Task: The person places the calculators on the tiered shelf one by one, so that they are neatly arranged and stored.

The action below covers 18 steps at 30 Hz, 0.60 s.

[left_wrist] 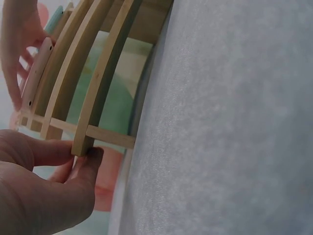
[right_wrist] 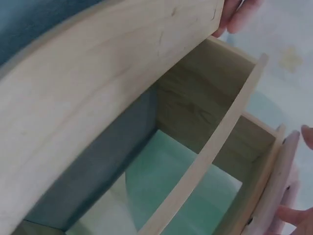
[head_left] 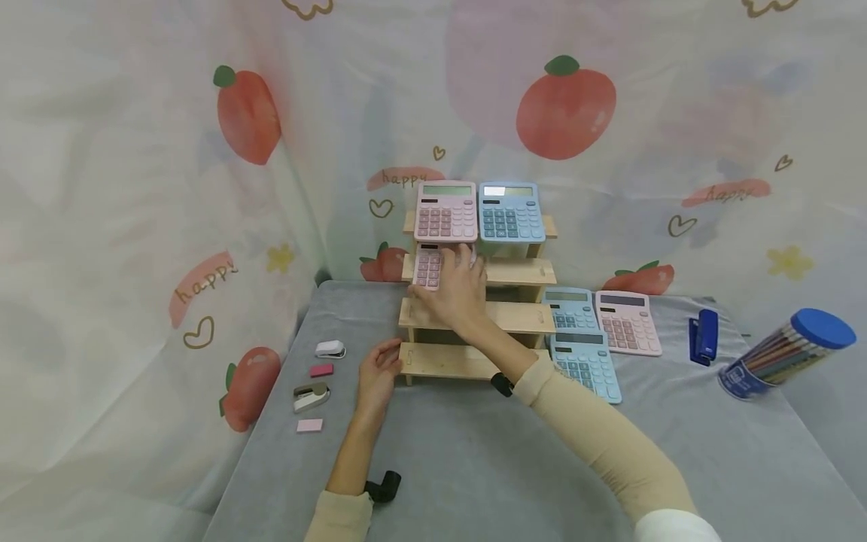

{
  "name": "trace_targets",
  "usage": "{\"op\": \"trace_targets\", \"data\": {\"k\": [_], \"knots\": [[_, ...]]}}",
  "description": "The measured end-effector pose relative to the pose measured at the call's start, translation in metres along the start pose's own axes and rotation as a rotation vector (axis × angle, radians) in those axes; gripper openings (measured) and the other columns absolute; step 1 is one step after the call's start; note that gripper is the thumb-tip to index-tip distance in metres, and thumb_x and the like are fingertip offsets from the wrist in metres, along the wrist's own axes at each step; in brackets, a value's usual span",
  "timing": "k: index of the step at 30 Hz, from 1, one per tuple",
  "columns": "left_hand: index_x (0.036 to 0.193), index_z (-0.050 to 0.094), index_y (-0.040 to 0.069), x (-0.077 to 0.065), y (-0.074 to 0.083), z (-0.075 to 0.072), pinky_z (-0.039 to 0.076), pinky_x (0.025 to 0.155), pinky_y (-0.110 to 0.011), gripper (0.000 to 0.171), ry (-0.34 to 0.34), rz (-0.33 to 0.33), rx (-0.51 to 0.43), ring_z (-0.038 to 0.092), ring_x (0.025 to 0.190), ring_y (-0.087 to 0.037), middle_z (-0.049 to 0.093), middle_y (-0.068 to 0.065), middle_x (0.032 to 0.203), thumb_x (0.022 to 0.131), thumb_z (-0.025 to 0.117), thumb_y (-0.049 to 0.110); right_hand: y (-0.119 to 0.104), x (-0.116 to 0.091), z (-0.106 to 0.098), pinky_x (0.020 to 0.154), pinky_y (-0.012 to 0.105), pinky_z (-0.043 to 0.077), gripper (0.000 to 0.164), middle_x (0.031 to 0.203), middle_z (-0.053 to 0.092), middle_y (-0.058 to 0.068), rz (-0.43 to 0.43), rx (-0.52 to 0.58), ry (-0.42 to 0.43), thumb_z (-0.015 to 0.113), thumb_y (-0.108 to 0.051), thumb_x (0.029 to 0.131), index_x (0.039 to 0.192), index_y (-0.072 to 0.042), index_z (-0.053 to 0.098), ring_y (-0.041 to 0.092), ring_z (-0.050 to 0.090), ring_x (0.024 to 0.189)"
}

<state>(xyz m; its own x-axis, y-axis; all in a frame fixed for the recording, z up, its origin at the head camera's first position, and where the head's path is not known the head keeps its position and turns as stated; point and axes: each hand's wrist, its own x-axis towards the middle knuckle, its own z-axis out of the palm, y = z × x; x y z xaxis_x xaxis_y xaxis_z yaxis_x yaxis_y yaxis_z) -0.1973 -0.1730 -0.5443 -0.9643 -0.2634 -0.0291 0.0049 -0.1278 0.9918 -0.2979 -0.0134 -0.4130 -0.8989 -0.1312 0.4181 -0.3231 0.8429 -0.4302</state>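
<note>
A four-step wooden rack [head_left: 474, 361] stands near the back of the grey table. My right hand [head_left: 459, 293] holds a pink calculator [head_left: 427, 269] by its edges at the left of the second step from the top, covering much of its face. In the right wrist view, the right hand's fingers [right_wrist: 293, 215] touch this calculator [right_wrist: 278, 186], which leans against the step. With thumb and fingers, my left hand [head_left: 378, 378] pinches the left end of the lowest shelf board [left_wrist: 100, 88]. Another pink calculator [head_left: 447, 213] and a blue calculator [head_left: 511, 214] stand upright on the top step.
Right of the rack lie two blue calculators [head_left: 588, 367], a pink calculator [head_left: 628, 324], a blue stapler [head_left: 706, 336] and a tub of pencils [head_left: 779, 357]. At left are a white stapler [head_left: 330, 348], a grey-white stapler [head_left: 311, 397], a dark pink block [head_left: 321, 369] and a light pink block [head_left: 309, 426].
</note>
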Motion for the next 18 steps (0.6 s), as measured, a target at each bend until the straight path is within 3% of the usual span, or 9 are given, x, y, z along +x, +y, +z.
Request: {"op": "trace_targets", "data": {"k": [7,13,18], "knots": [[0.134,0.06,-0.008,0.0,0.001,0.003,0.047,0.111,-0.045,0.043,0.002,-0.003,-0.013,0.053,0.138,-0.039,0.056,-0.029,0.145,0.093,0.055,-0.02,0.026,-0.036,-0.029,0.122,0.059,0.026,0.084,0.156,0.042,0.018,-0.043,0.088,0.004,0.08,-0.06,0.085,0.144,-0.006,0.055,0.04,0.036,0.147],[0.133,0.06,-0.009,0.001,0.001,0.003,0.052,0.105,-0.036,0.042,0.015,0.012,0.008,0.054,0.137,-0.041,0.057,-0.029,0.144,0.093,0.055,-0.019,0.068,-0.082,-0.054,0.111,0.058,0.041,0.068,0.147,0.054,0.015,-0.058,0.093,0.075,0.082,-0.05,0.087,0.135,-0.006,0.064,0.038,0.051,0.136],[0.134,0.061,-0.008,0.002,-0.001,0.002,0.049,0.109,-0.042,0.042,0.012,-0.005,0.02,0.054,0.137,-0.04,0.057,-0.027,0.145,0.094,0.055,-0.018,0.107,-0.118,-0.067,0.098,0.06,0.05,0.058,0.14,0.06,0.018,-0.071,0.107,0.155,0.086,-0.038,0.086,0.128,-0.003,0.068,0.042,0.058,0.126]]}}
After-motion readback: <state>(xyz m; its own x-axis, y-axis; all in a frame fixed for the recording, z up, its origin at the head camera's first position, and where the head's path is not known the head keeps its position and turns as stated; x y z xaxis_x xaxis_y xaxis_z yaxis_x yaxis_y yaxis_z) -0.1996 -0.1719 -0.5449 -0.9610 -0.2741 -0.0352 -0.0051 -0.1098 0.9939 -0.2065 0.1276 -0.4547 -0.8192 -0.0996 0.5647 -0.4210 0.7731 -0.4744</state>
